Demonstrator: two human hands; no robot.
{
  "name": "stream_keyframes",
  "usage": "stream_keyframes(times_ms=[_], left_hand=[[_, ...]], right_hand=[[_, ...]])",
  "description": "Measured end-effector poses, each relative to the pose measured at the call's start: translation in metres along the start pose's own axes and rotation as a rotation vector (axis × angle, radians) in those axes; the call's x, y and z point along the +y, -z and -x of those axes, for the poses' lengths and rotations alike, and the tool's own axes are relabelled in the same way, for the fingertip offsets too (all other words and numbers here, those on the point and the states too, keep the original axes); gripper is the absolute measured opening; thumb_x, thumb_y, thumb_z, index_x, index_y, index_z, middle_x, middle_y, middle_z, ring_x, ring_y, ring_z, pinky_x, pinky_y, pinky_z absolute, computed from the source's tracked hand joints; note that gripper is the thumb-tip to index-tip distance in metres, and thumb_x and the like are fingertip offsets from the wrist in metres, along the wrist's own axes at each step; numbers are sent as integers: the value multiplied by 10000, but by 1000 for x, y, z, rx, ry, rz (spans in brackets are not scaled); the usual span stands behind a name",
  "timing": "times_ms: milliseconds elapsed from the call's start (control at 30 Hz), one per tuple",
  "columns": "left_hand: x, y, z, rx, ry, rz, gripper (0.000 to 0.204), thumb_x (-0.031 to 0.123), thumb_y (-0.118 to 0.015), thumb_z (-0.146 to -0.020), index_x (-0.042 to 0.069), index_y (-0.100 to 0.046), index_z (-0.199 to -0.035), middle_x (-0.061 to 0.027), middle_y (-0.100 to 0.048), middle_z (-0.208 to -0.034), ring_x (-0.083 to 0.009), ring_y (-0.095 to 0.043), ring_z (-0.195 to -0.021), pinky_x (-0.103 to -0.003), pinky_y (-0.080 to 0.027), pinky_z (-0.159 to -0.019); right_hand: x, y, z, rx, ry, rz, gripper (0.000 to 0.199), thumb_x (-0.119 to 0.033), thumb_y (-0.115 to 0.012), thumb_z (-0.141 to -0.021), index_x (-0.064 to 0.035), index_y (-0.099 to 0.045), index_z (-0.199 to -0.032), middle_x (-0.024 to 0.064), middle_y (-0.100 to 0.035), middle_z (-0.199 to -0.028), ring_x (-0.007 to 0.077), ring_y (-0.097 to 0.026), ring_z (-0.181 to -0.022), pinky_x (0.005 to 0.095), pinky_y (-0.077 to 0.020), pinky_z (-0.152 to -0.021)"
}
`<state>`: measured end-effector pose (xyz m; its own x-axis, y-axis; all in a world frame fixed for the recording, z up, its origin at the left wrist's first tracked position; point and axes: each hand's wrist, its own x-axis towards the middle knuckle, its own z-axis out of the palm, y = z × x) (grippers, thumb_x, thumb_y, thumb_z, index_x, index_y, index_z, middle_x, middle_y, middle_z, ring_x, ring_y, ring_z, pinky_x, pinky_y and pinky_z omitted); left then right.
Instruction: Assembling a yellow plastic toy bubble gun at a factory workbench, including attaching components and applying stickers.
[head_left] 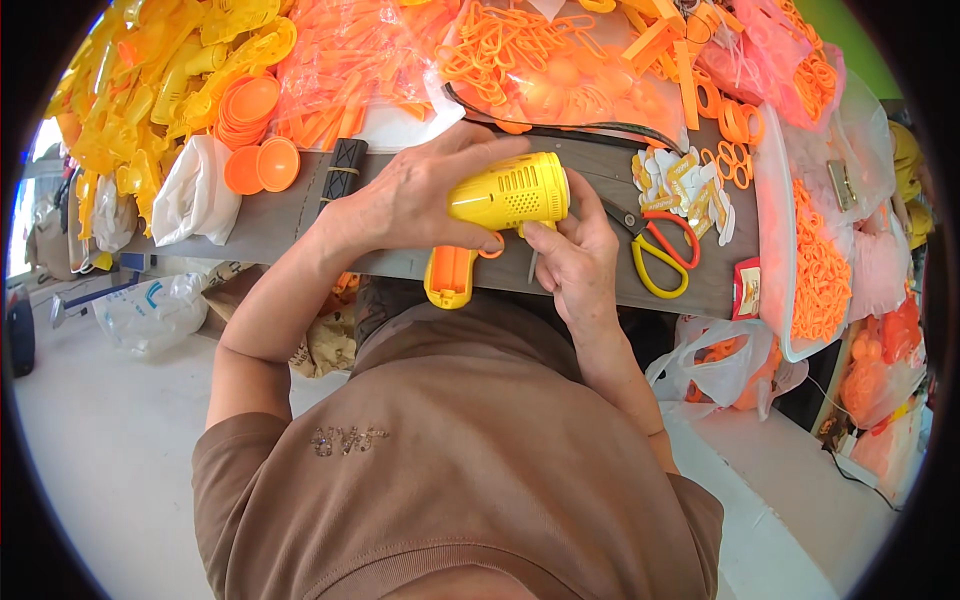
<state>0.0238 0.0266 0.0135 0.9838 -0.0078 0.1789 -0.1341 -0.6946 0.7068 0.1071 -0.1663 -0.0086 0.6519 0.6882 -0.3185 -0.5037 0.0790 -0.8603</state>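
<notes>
My left hand (420,195) grips a yellow plastic toy gun (505,195) with a vented round barrel and an orange handle (450,277) that hangs over the table's front edge. My right hand (572,250) pinches a thin metal tool (533,262) just under the barrel, fingertips touching the toy's underside by the small orange trigger. Both hands work close to my chest, above the grey table (290,215).
Scissors with yellow and orange handles (660,250) lie right of my hands. Orange round caps (262,165), yellow plastic shells (170,80), bagged orange parts (520,60), a clear bin of orange rings (815,260) and small sticker sheets (685,185) crowd the table. Bags sit on the floor.
</notes>
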Motion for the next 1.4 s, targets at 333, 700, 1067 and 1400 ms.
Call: stream_keyframes(times_ms=[333, 700, 1067, 1400], left_hand=[[31, 31, 21, -142, 195, 447, 682, 171, -858, -508, -26, -544, -1081, -119, -671, -920, -211, -663, -832, -323, -522, -744], [67, 38, 35, 254, -192, -204, 585, 105, -731, -494, -31, -530, -1026, -127, -577, -799, -290, -593, -649, -360, -480, -556], [57, 30, 30, 288, -282, -299, 648, 152, -760, -501, -28, -511, -1072, -140, -565, -862, -282, -595, -672, -359, -485, -577], [42, 17, 27, 767, -24, 354, 737, 594, -318, -941, -94, -577, -1007, -180, -611, -925, -210, -590, -833, -322, -462, -753]], right_hand=[[-45, -20, 43, -238, 179, 224, 843, 134, -620, -756, -29, -175, -1453, 167, -540, -1234, 210, -580, -1094, 281, -488, -860], [-85, -8, 23, -481, 703, 847, 1020, -332, -881, -588, 2, -341, -1387, 192, -503, -1259, 303, -547, -1068, 381, -460, -873], [-65, -22, 4, -460, 951, 817, 739, -300, -830, -636, 30, -454, -1180, 176, -549, -1063, 247, -540, -935, 346, -444, -817], [-62, -34, -3, -321, 1033, 621, 742, -242, -841, -647, 24, -424, -1200, 167, -523, -1070, 253, -553, -932, 354, -458, -815]])
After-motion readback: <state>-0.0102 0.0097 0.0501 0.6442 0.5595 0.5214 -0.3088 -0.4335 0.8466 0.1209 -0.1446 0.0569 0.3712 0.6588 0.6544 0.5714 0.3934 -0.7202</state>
